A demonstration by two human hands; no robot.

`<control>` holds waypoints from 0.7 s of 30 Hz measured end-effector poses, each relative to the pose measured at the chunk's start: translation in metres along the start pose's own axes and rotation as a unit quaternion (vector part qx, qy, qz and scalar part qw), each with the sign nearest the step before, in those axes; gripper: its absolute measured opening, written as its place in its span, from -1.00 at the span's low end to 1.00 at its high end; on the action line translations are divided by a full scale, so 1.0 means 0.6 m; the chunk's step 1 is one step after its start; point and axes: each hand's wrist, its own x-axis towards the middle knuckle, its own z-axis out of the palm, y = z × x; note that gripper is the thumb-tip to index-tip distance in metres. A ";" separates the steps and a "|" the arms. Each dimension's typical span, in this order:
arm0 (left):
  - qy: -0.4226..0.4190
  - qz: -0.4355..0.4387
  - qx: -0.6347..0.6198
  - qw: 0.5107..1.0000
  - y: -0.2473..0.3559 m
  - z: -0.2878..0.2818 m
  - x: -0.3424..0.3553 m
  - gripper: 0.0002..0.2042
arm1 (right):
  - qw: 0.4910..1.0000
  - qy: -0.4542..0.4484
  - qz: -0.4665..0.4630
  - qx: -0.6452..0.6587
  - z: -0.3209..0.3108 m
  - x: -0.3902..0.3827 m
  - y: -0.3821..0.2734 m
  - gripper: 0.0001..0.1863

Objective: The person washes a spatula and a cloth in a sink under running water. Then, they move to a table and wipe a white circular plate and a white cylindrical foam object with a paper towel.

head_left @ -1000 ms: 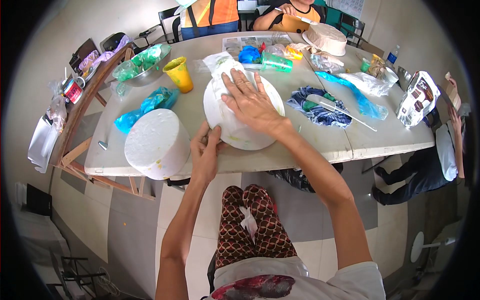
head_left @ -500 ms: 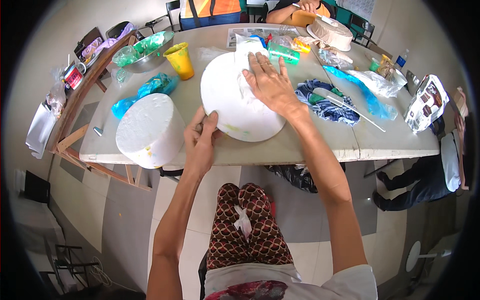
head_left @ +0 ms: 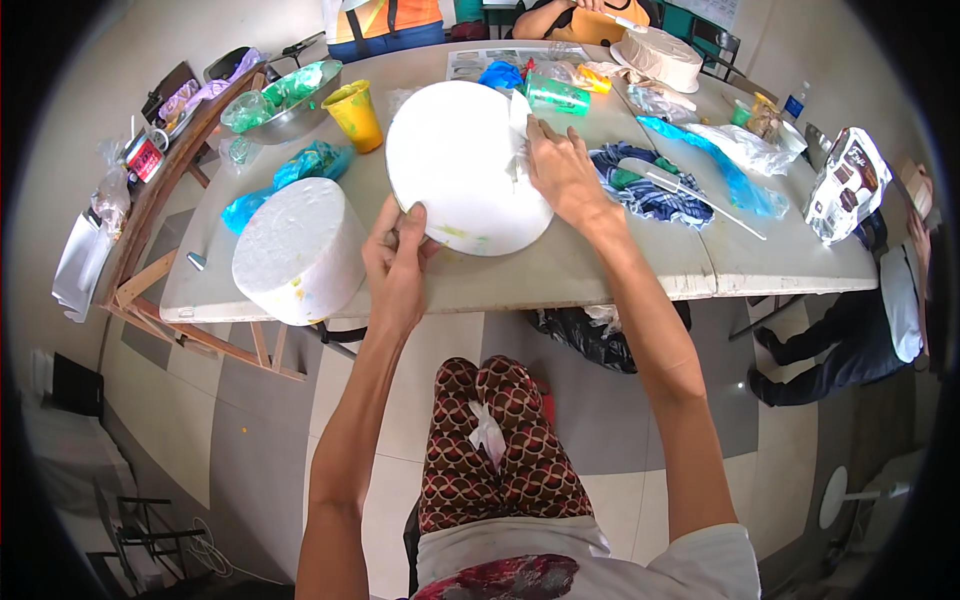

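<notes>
My left hand (head_left: 397, 262) grips the lower left edge of a white round board (head_left: 455, 160), thumb on its face and fingers behind. Yellow and green smears show near the board's lower rim. At the right edge my right hand (head_left: 568, 178) presses a crumpled white tissue (head_left: 519, 130) against the board, fingers bent around it. A thick white foam cake dummy (head_left: 295, 240) with small yellow stains stands on the table just left of my left hand.
A yellow cup (head_left: 355, 115), a metal bowl (head_left: 290, 122) and blue plastic (head_left: 310, 165) lie to the left. Rightward are a checked cloth (head_left: 655, 205) with a long spatula (head_left: 690, 192) and a foil bag (head_left: 847, 185). Across the table, another person works at a beige-covered cake form (head_left: 660, 62).
My right hand and the tissue have slid from the board's upper face to its right edge. The board has shifted slightly up and left in view, with my left hand still on it.
</notes>
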 end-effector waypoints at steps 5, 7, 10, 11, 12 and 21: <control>0.000 0.016 -0.001 1.000 -0.002 -0.004 -0.004 -0.63 | 0.998 0.046 -0.020 -0.040 0.018 -0.035 -0.010 -0.56; 0.006 0.008 0.002 1.000 0.001 -0.003 -0.009 -0.63 | 0.995 0.071 -0.019 -0.059 0.024 -0.047 -0.018 -0.56; 0.009 0.019 -0.011 1.000 0.000 -0.007 -0.012 -0.64 | 0.996 0.068 -0.013 -0.059 0.023 -0.064 -0.044 -0.53; 0.010 0.021 -0.010 1.000 0.001 -0.009 -0.013 -0.64 | 0.997 0.063 -0.014 -0.043 0.023 -0.069 -0.057 -0.55; 0.009 0.022 -0.015 1.000 0.003 -0.010 -0.014 -0.64 | 0.998 0.058 -0.014 -0.029 0.019 -0.072 -0.071 -0.56; 0.007 0.028 -0.027 0.999 0.011 -0.020 -0.027 -0.67 | 0.987 0.130 -0.053 0.083 -0.002 -0.088 -0.153 -0.57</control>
